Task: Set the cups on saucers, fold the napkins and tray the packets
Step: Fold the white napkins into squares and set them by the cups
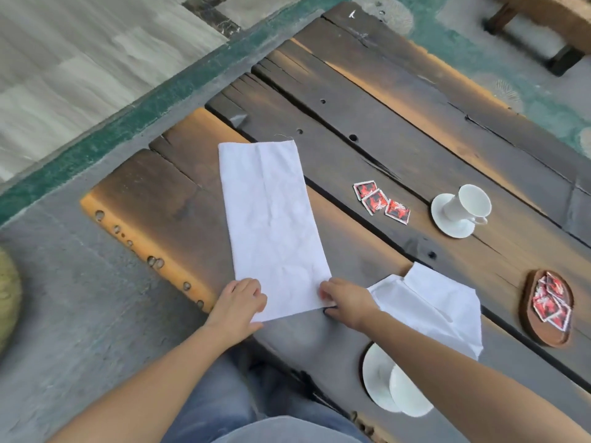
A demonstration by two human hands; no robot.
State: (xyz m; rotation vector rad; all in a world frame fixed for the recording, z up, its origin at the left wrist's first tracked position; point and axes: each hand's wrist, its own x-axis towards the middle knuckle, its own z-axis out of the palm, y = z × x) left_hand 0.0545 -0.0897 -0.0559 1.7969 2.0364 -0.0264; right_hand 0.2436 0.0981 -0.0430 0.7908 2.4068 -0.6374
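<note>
The left hand (240, 302) and right hand (343, 298), apart, each pinch a near corner of the long napkin (271, 225) on the bench (166, 199); its folding looks unfinished. Right of that napkin, a second napkin (431, 305) lies rumpled and three loose packets (380, 203) await the tray (550, 338). Both cups (470, 203) sit on saucers (438, 215).
</note>
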